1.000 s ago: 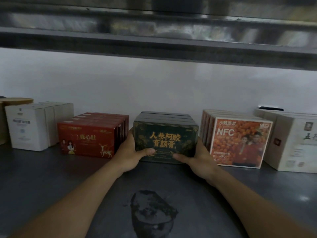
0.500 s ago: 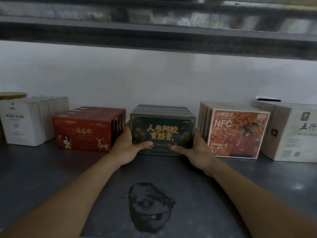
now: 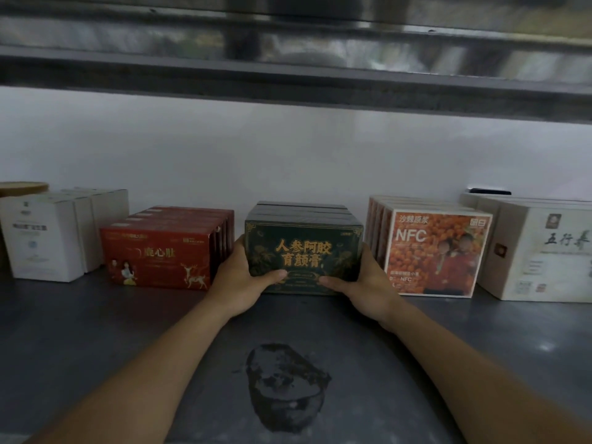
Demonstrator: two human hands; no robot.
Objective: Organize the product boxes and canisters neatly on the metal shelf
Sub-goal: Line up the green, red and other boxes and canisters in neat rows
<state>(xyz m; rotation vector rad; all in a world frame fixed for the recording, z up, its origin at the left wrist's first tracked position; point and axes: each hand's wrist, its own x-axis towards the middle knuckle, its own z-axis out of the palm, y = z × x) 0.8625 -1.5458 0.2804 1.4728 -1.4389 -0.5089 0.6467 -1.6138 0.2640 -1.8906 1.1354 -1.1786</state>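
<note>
A row of dark green boxes [image 3: 302, 248] with gold lettering stands at the middle of the metal shelf [image 3: 96, 331]. My left hand [image 3: 238, 283] grips the row's left side, thumb across the front face. My right hand [image 3: 365, 283] grips the right side the same way. Red boxes [image 3: 160, 251] stand in a row to the left, orange NFC boxes [image 3: 432, 251] to the right. White boxes [image 3: 48, 232] sit at far left, beside a canister lid [image 3: 22, 188] that is mostly hidden. Cream boxes [image 3: 541, 248] are at far right.
The upper shelf's metal edge [image 3: 288, 78] hangs overhead. A white wall [image 3: 288, 155] closes the back. A dark stain [image 3: 286, 384] marks the shelf surface in front of the green boxes. A small dark object [image 3: 488, 191] lies on top of the cream boxes.
Both hands keep their grip on the green boxes. The row appears to sit slightly further back on the shelf; the view has also shifted a little.
</note>
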